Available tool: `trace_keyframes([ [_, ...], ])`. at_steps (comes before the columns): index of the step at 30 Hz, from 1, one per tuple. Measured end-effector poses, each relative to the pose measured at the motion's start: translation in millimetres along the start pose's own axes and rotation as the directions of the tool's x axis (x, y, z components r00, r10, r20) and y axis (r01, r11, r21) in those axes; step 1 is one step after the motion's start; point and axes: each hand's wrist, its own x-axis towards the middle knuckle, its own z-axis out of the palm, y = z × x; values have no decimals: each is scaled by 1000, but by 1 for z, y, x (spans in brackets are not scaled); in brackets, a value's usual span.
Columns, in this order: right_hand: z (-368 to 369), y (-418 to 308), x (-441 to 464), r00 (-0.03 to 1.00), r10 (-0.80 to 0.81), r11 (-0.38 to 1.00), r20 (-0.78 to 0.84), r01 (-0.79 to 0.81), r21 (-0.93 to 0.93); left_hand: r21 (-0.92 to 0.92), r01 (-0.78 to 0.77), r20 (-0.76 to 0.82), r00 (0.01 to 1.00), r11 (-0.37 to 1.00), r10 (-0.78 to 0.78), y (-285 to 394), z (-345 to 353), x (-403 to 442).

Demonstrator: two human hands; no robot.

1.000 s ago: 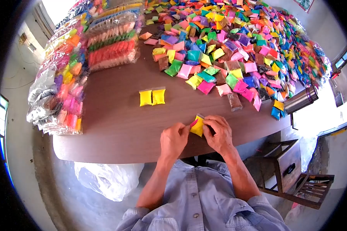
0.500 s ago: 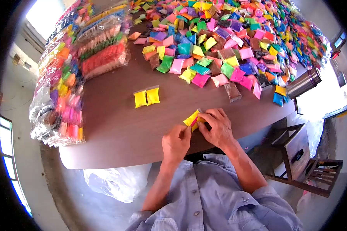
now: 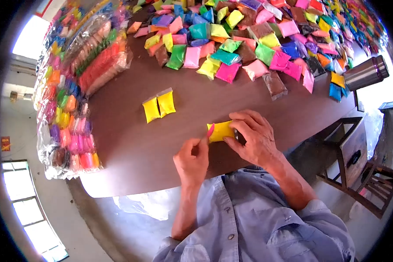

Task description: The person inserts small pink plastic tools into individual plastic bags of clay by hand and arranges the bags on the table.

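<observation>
A small yellow packet (image 3: pixel 222 132) lies flat just above the table in front of me. My right hand (image 3: pixel 254 136) grips its right end between thumb and fingers. My left hand (image 3: pixel 193 159) is closed in a pinch at the packet's left edge. From its fingertips a narrow, bright pink piece (image 3: pixel 211 130) sticks up against the packet; its kind cannot be made out. Farther left on the table, two yellow packets (image 3: pixel 159 105) rest side by side with clear film along their top edge.
A large heap of coloured packets (image 3: pixel 222 56) covers the far side of the brown table (image 3: pixel 118 153). Clear bags of packed colours (image 3: pixel 70 131) line the left edge. A steel flask (image 3: pixel 367 73) lies at the right. Beyond the table's right edge stands a wooden stool (image 3: pixel 351 153).
The yellow packet has turned from tilted to nearly level. The pink piece has shifted from the packet's middle to its left end, along with my left hand. The camera view has tilted.
</observation>
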Motion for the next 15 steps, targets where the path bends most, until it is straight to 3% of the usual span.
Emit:
trace_keyframes([
  [9,-3,1,-1,999,-50,998,9,50,25,44,87,-77,994,995,-83,1,-3,0],
  [15,-4,1,-3,1000,-28,999,14,27,34,31,-150,-50,987,988,151,3,18,-18],
])
